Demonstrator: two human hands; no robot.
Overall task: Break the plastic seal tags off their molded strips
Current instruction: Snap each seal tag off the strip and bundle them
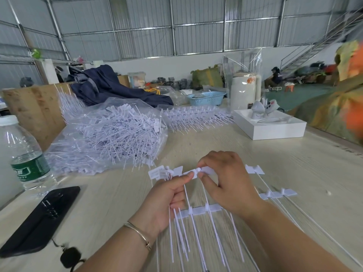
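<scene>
A white molded strip (198, 211) of seal tags lies on the table in front of me, its thin tails running toward me. My left hand (167, 199) grips a bundle of loose tags (157, 172) and pinches the flag end of one tag with thumb and forefinger. My right hand (224, 181) pinches the neighbouring flag piece (208, 170) right beside it. Another part of the strip (279, 193) with flags (255, 169) lies to the right of my right hand.
A clear bag heaped with separated tags (110, 134) sits at the left centre. Whole strips (196, 118) are stacked behind. A water bottle (25, 154) and a black phone (41, 218) lie at the left, a white box (271, 126) at the right.
</scene>
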